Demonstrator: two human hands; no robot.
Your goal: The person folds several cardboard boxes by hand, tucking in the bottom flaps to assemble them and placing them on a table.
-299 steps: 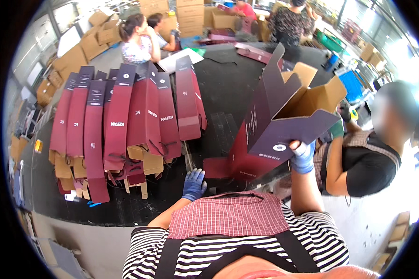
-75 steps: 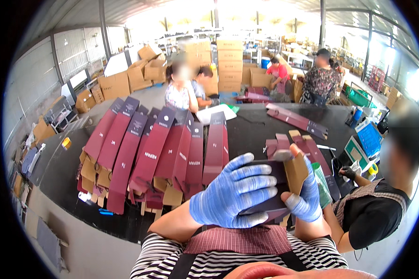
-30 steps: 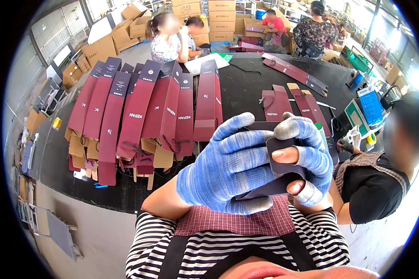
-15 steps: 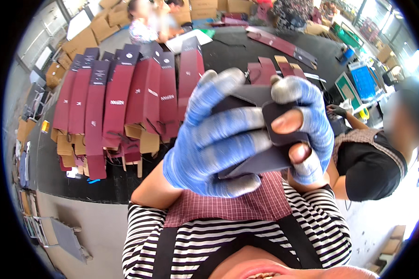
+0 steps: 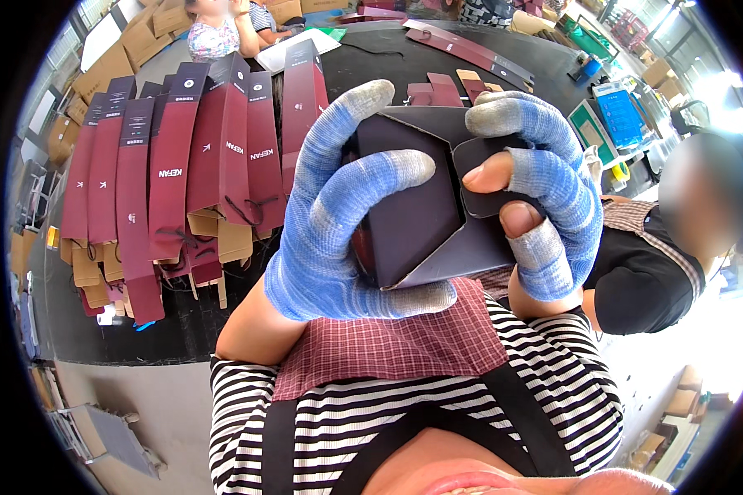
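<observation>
Close in front of me, a dark purple-black cardboard box (image 5: 413, 227) is held up with its end facing me. My left hand (image 5: 322, 239), in a blue and grey knitted glove, grips its left side, one finger lying across the folded end panel and the thumb along the lower edge. Gloved the same way, my right hand (image 5: 557, 190) clasps the right side. Two bare fingertips poke out of that glove and press on a small rounded flap (image 5: 480, 155). Most of the box's length is hidden behind its end.
Several long maroon boxes (image 5: 173, 169) with cords lie on the black table (image 5: 371, 70) at left. Flat maroon pieces (image 5: 433, 89) and another long box (image 5: 470, 54) lie farther back. A co-worker in black (image 5: 644, 280) is close on my right; people sit across the table.
My left fingers have spread and pulled back from the box end, uncovering its folded panel. The right hand keeps its hold on the flap. The whole view has shifted slightly.
</observation>
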